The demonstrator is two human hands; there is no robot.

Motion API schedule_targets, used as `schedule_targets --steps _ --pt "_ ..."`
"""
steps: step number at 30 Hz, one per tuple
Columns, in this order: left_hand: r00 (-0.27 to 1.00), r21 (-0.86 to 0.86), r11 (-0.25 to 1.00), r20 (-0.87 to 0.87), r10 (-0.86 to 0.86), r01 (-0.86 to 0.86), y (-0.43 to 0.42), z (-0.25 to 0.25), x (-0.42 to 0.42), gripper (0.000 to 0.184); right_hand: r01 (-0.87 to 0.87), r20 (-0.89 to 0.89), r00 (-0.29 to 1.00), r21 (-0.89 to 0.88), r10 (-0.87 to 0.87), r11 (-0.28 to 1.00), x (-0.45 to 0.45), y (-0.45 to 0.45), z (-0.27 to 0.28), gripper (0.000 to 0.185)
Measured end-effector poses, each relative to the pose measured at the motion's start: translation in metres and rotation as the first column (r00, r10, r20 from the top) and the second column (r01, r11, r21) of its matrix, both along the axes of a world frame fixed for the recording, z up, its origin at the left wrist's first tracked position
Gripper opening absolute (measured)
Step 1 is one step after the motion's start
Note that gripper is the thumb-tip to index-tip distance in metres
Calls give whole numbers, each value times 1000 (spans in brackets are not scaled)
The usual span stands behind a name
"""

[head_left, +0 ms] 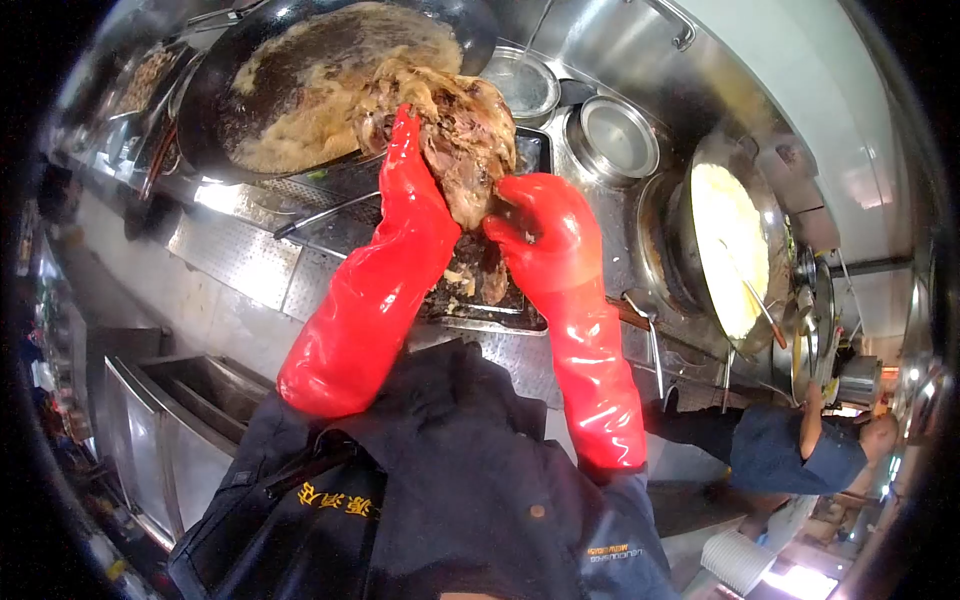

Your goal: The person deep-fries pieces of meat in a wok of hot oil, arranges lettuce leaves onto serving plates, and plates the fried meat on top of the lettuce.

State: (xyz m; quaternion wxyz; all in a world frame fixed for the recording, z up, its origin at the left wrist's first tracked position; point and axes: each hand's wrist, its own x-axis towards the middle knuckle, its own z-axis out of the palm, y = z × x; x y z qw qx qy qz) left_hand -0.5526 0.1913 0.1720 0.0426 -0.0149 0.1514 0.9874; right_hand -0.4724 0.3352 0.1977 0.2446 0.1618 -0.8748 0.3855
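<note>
Both my hands wear long red rubber gloves. A large browned chunk of cooked meat (pixel 470 135) is held up between them, its narrow end pointing down. My left hand (pixel 415 185) supports it from the left, with a finger or thumb pressed along its side. My right hand (pixel 545 220) curls in at the lower right and grips the narrow end. Below the meat lies a dark metal tray (pixel 500 318) with several meat scraps (pixel 490 280) in it. Behind the meat, a big wok (pixel 215 125) holds foamy brown liquid (pixel 300 110).
Round metal pots (pixel 620 140) stand at the back. A second wok (pixel 690 250) at right holds pale yellow contents (pixel 730 250). A ladle (pixel 650 320) lies near my right forearm. A co-worker (pixel 790 450) stands at far right. An open metal bin (pixel 190 385) is at lower left.
</note>
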Motion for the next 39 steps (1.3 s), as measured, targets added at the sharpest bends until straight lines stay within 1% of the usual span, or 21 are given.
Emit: schedule_targets --steps 2,5,8,10,11,14,15,16,18,20,22,24,26,27,28,30,32,34,36,37,39 --pt "999 -101 995 46 30 -25 0 7 4 53 -1 9 1000 -44 2 999 -3 0 -4 33" --pt "1000 -89 996 -13 17 -18 0 8 4 53 -16 -64 998 37 18 999 -5 3 -6 30" --pt "990 -133 991 131 45 -27 2 15 6 53 174 -152 971 -74 -184 982 -7 17 -18 20" --pt "989 -161 986 126 73 -52 4 10 7 51 349 -200 920 33 -336 937 -15 43 -34 19" --pt "993 -174 982 70 91 -78 4 7 7 49 338 63 938 52 -341 940 -18 58 -54 20" --pt "987 -260 961 100 126 -96 8 22 14 50 283 149 951 -80 -270 956 -7 46 -64 25" --pt "987 -263 960 98 127 -97 9 20 11 50 230 262 953 -313 -149 922 5 27 -42 31" --pt "988 -269 957 80 135 -110 8 15 9 50 92 74 994 -271 -75 958 8 18 -39 35" --pt "988 -282 952 64 142 -119 7 10 10 50 77 -92 992 -95 -86 992 5 2 -50 37" --pt "994 -271 958 20 107 -98 6 9 8 53 104 -90 989 -134 -116 986 -1 4 -55 35" --pt "997 -236 969 17 74 -68 3 1 4 55 96 123 990 -244 -68 965 -6 14 -53 26" --pt "999 -197 980 21 40 -36 1 -11 1 57 147 85 987 -148 -136 978 -9 17 -48 16" --pt "995 -249 966 38 87 -75 8 -17 -8 56 344 352 913 -390 -207 854 -12 19 -51 10" --pt "992 -275 956 41 118 -102 11 -19 -13 56 388 455 876 -468 -160 794 -11 13 -55 14" --pt "988 -308 943 51 147 -125 13 -25 -15 56 248 363 932 -616 -11 747 -12 8 -89 40" --pt "984 -341 931 70 166 -133 20 -34 -9 55 68 127 992 -608 12 791 -6 0 -127 67" --pt "999 -89 996 37 -1 5 27 -38 -10 57 -21 217 943 -717 252 697 -5 8 -155 90" --pt "993 -97 994 109 51 -41 35 -56 -10 55 53 236 968 -514 82 856 3 -1 -166 97" --pt "999 -166 986 -40 29 -35 36 -63 -8 50 50 189 980 -530 61 847 1 -8 -183 92" --pt "999 -215 976 24 28 -22 32 -59 -5 50 41 139 989 -544 42 838 -3 -12 -199 88" --pt "992 -129 991 130 -2 19 37 -26 -2 50 111 238 951 -857 195 503 -17 -10 -218 88"
